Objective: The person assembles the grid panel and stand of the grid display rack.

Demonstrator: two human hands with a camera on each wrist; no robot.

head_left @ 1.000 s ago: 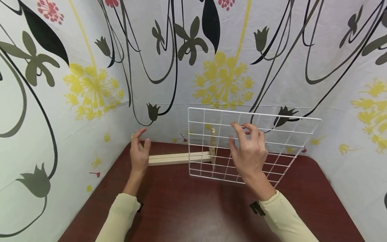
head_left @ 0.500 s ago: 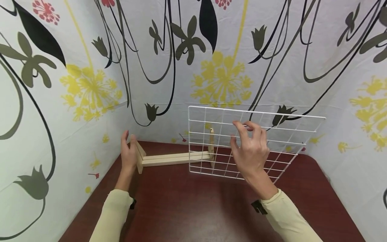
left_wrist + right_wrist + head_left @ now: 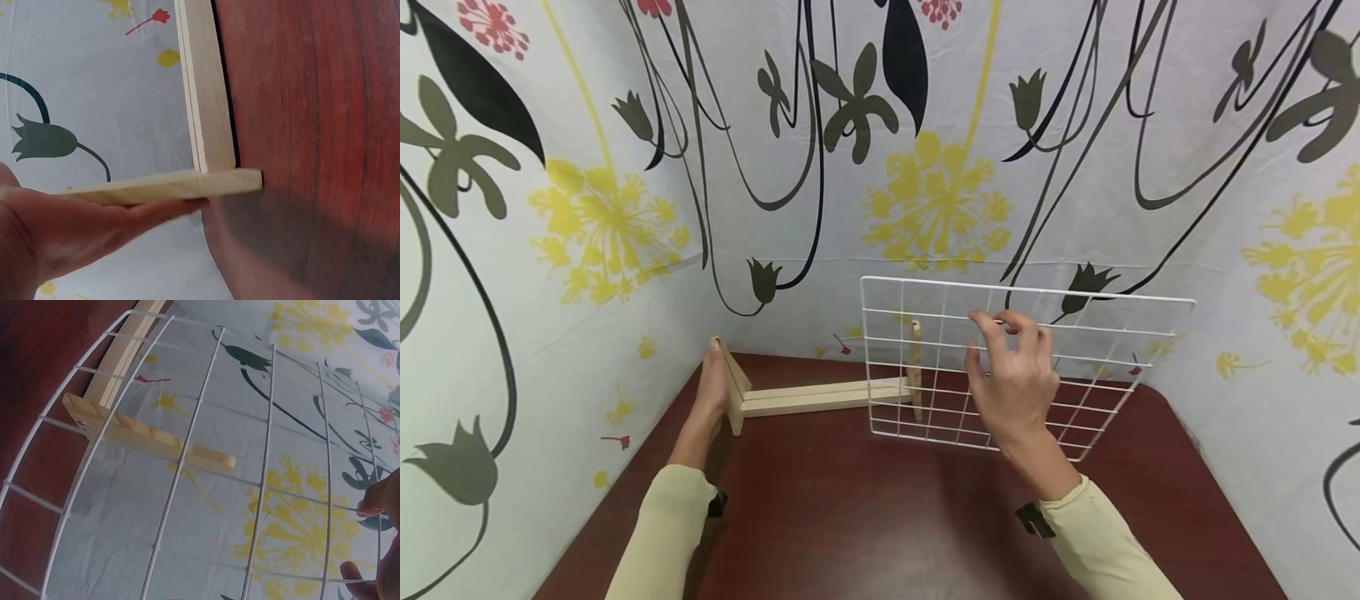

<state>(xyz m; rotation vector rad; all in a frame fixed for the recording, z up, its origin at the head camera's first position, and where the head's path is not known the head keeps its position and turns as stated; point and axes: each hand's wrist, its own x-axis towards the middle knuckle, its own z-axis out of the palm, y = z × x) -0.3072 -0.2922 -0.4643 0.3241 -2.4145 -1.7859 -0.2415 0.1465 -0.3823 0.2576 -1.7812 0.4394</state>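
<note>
A pale wooden stand (image 3: 820,396) lies at the back of the dark red table (image 3: 865,517), a long rail with an upright board at each end. My left hand (image 3: 711,390) rests flat against the outside of the left end board (image 3: 169,186), fingers straight (image 3: 75,231). A white wire grid (image 3: 867,358) stands nearly upright in front of the right end board (image 3: 150,439), its lower edge near the table. My right hand (image 3: 1011,379) holds the grid from the near side, and its fingertips (image 3: 374,503) pinch a wire (image 3: 181,469).
Flower-printed white cloth walls (image 3: 940,192) close in the table on the left, back and right. The stand runs close along the back wall. The table's bare surface (image 3: 312,125) spreads toward me in front of the stand and grid.
My left hand has slid left from in front of the stand's end board to lie flat on its outer face. The right hand keeps the grid in about the same place.
</note>
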